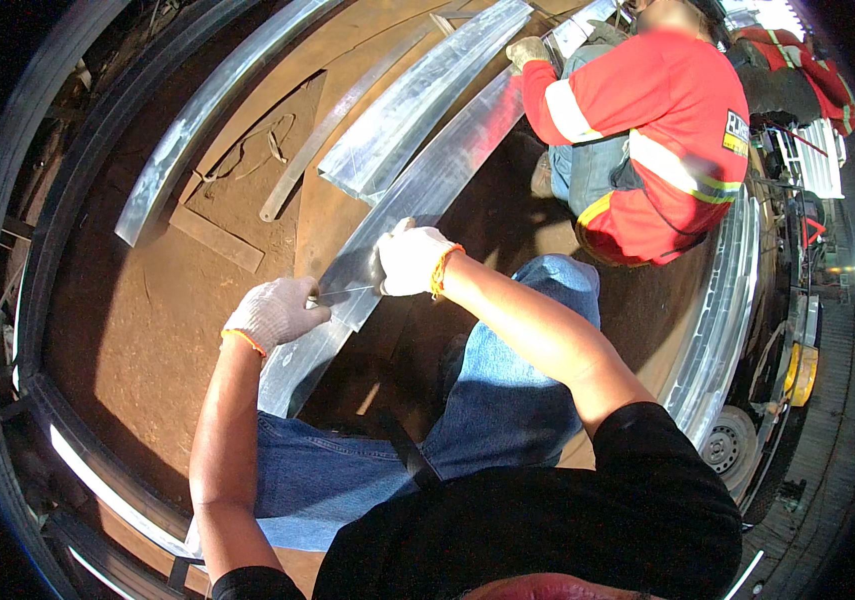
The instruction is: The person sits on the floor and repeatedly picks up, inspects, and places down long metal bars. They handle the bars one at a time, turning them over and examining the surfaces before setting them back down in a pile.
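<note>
A long shiny metal strip [412,195] runs diagonally away from me, and its near end meets or overlaps another metal piece [299,365] below my hands. Both hands wear white knit gloves with orange cuffs. My left hand [279,312] is closed at the strip's left edge, with a small pale end showing at its fingertips. Closed over the strip, my right hand [413,260] is a little farther off. A thin pale line [349,290] stretches between the two hands; whether it is string, wire or a rod I cannot tell.
A crouching person in a red jacket [667,110] has a gloved hand [527,52] near the strip's far end. More metal lengths [427,100] lie left of it, beside a flat bar [297,185] and a wooden piece [217,240]. Long bundled metal [722,310] and a wheel [729,445] stand right.
</note>
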